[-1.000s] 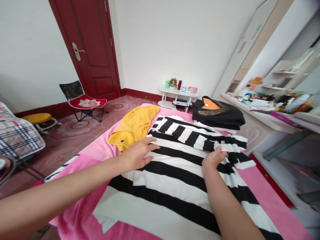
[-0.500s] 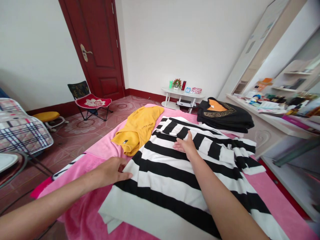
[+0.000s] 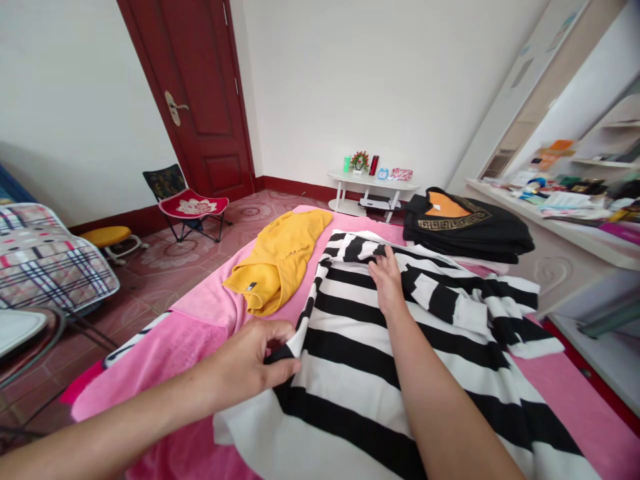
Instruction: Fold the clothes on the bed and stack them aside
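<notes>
Head view: a striped shirt, black and white, lies spread on a pink blanket in front of the person, with one sleeve folded across its upper part. The left hand pinches the shirt's left edge between thumb and fingers, raising it slightly into a fold. The right hand is farther up the shirt, touching the folded sleeve, its fingers nearly straight and a little apart; whether they grip any cloth cannot be made out. Just beside the shirt, on the left, a yellow top lies on the same blanket. At the shirt's far right is a stack of black clothes, the uppermost with a gold-patterned neckline and orange lining. Farther off, a low white stand carries a small potted plant between a green can and a red can. To the left, a folding chair stands near a dark red door, with a yellow stool beside it. On the right, a white dresser holds a clutter of small items
</notes>
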Available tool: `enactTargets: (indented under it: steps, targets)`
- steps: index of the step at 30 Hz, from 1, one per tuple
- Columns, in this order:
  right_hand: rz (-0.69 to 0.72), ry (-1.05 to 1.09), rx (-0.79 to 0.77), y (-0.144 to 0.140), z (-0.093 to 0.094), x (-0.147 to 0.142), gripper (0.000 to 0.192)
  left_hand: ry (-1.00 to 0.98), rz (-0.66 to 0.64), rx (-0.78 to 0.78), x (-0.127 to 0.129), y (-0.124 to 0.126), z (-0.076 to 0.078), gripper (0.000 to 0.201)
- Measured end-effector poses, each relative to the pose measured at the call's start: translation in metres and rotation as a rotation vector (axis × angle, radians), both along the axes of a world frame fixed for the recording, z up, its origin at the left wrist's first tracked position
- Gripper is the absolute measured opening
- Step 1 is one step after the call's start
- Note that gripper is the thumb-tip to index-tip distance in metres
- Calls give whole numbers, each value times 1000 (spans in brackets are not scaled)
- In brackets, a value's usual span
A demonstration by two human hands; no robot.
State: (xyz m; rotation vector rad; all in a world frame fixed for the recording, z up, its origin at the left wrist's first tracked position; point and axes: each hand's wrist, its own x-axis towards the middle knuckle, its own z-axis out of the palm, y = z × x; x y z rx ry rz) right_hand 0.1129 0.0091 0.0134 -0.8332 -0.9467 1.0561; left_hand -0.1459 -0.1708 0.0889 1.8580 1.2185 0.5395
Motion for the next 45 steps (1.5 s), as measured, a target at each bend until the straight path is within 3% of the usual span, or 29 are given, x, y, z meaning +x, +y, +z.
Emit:
enactTargets:
  steps: [5, 13, 19, 26, 30, 34, 36, 40, 42, 45]
  targets:
    - [-2, -5, 72, 2, 20, 16, 86, 7, -110, 18, 45, -3, 11, 17]
    - [-191, -125, 124, -4, 32, 40, 75, 43, -243, 0, 84, 3, 0, 26]
    - [-341, -122, 130, 6, 23, 59, 75, 19, -245, -34, 97, 1, -1, 22]
    - [-501, 37, 45, 16, 6, 76, 78, 24, -348, -103, 115, -2, -24, 19]
    - [-549, -25, 44, 15, 3, 79, 76, -103, -393, -219, 125, 2, -24, 16]
    - [-719, -125, -81, 17, -5, 84, 69, -223, -628, -508, 134, 21, -26, 31]
    - [-799, -230, -115, 19, -10, 88, 67, -214, -581, -358, 138, 43, -30, 32]
    - [-859, -381, -134, 19, -16, 90, 65, -58, -99, 406, 146, 103, -42, 36]
    - [-861, -409, -173, 18, -16, 89, 66, 82, 16, 536, 151, 129, -53, 51]
    - [-870, -480, -235, 13, -13, 88, 68, 333, 11, 539, 158, 151, -74, 64]
